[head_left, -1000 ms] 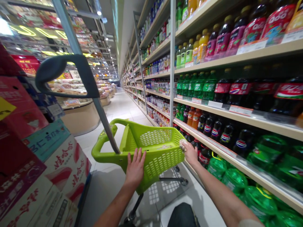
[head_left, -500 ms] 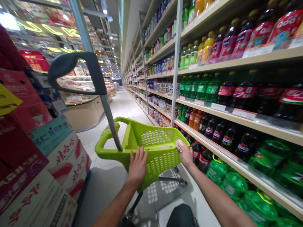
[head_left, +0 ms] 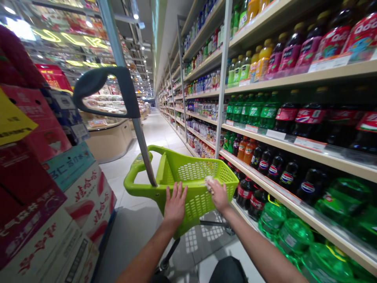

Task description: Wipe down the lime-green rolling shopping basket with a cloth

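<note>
A lime-green shopping cart (head_left: 194, 202) with a perforated basket stands in front of me. Flat against the near side of its basket, just under the rim, lies my left hand (head_left: 174, 204), fingers spread and holding nothing. My right hand (head_left: 219, 195) is closed around a crumpled whitish cloth (head_left: 209, 184), which it presses to the near rim of the basket, right of the middle. Part of the cloth is hidden by the fingers. Above the cart's left end rises a grey post with a dark grey loop handle (head_left: 129, 92).
Shelves (head_left: 265, 135) of bottled drinks run along the right side, with large green bottles (head_left: 294, 236) low down beside my right arm. Stacked drink cartons (head_left: 85, 192) stand close on the left. A tiled aisle (head_left: 151, 125) stretches ahead past a curved display counter (head_left: 108, 141).
My right hand has slid the cloth leftward along the near rim, away from the basket's right corner. The left hand stays on the basket side. The view has shifted slightly.
</note>
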A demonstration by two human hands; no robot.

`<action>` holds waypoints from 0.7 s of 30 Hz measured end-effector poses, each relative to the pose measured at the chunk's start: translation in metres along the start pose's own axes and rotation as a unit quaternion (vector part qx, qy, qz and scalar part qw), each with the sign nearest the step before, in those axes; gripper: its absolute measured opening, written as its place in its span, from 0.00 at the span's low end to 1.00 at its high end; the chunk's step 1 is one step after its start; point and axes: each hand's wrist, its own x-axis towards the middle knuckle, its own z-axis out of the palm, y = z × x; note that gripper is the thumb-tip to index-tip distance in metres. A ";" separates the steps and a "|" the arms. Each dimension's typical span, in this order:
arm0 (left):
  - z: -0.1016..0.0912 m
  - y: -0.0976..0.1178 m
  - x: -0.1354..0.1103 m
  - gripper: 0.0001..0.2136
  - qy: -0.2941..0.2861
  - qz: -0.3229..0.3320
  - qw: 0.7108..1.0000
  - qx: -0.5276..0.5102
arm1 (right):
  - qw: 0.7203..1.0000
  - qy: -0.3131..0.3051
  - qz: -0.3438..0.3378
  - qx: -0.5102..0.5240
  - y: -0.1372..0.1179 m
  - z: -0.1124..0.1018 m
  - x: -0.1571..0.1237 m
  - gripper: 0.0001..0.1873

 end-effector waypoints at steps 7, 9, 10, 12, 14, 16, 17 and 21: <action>-0.002 -0.005 -0.002 0.27 0.007 0.014 1.000 -0.003 | 0.996 -0.050 -0.080 0.007 -0.021 -0.002 0.003 0.30; -0.001 -0.005 -0.002 0.27 0.002 0.013 1.000 -0.006 | 0.999 -0.048 -0.006 -0.024 -0.007 -0.005 0.008 0.30; -0.001 -0.004 -0.001 0.27 0.001 0.011 1.000 -0.007 | 0.999 -0.043 0.008 -0.029 -0.004 -0.005 0.009 0.30; -0.001 -0.001 0.000 0.27 0.005 0.005 1.000 -0.011 | 0.999 -0.031 -0.021 -0.015 -0.009 0.001 0.006 0.30; -0.001 0.001 0.001 0.26 0.010 0.003 1.000 -0.018 | 0.997 -0.013 -0.072 0.013 -0.022 0.010 0.000 0.28; -0.004 -0.003 -0.001 0.26 0.021 0.013 0.999 -0.029 | 0.995 0.000 -0.093 0.029 -0.034 0.018 -0.005 0.28; -0.007 -0.008 -0.003 0.26 0.036 0.019 0.999 -0.036 | 0.995 0.001 -0.095 0.030 -0.036 0.020 -0.006 0.28; -0.027 -0.050 -0.022 0.23 0.148 -0.043 0.987 -0.053 | 0.992 -0.014 -0.121 0.030 -0.024 0.017 -0.003 0.32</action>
